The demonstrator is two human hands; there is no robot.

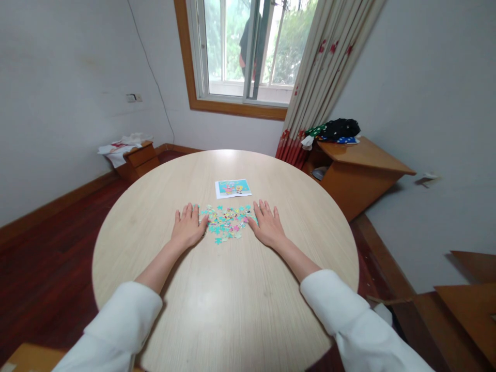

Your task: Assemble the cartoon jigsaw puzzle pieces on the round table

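**Head view: both hands bracketing a loose pile of puzzle pieces**

I am looking down at a round, pale wood-grain tabletop (232, 310), and I am resting both hands flat on it, palms down and fingers spread, holding nothing. My left hand (188, 227) is lying just left of a small heap of puzzle pieces (227, 223), its fingertips touching the heap's left edge; my right hand (268, 225) is doing the same on the right side. The pieces are sitting near the middle of the tabletop, mostly turquoise with flecks of pink and yellow, scattered and overlapping. Just beyond them, on the far side, a small printed picture card (233, 188) is lying flat.

I am judging the pieces to be thin, stiff card: very light, not fragile, but ready to skid on this smooth surface and to cling together in clumps. A single piece looks best taken by pinching its edges between thumb and forefinger, or by sliding it clear of the heap first with one fingertip. The whole pile would move more easily by sweeping with the sides of my hands than by lifting.

Further off, a low wooden cabinet (360, 170) is standing at the right wall, beneath the curtain (325, 72).
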